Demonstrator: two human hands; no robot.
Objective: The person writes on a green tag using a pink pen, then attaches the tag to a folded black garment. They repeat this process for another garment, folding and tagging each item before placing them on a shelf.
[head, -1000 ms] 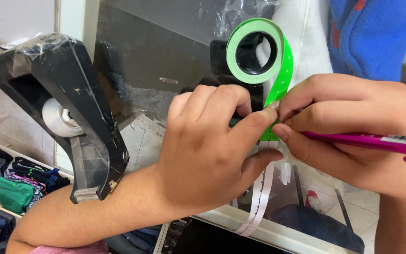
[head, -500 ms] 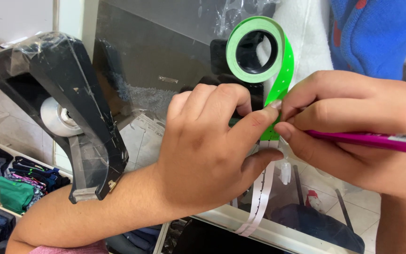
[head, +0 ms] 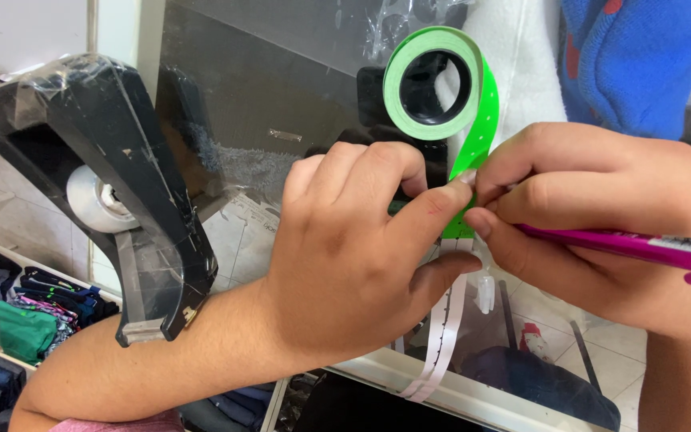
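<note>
On a glass counter top (head: 225, 232), through which pale floor tiles and shelves of folded clothes at the near left show, the left hand (head: 353, 256) is wrapped shut around a dark labelling gun, mostly hidden, that carries a green label roll (head: 432, 84) at the far middle. The right hand (head: 601, 216) pinches the green strip (head: 473, 160) hanging from the roll, fingers together, with a pink pen (head: 641, 248) clamped among them. A black tape dispenser (head: 113, 184) stands at the left, a blue garment (head: 633, 56) lies far right, and white backing paper (head: 441, 336) trails below the hands.

Matt green paper label roll (head: 433, 84), glossy black plastic tape dispenser (head: 121, 208), fuzzy blue cloth (head: 633, 56).
</note>
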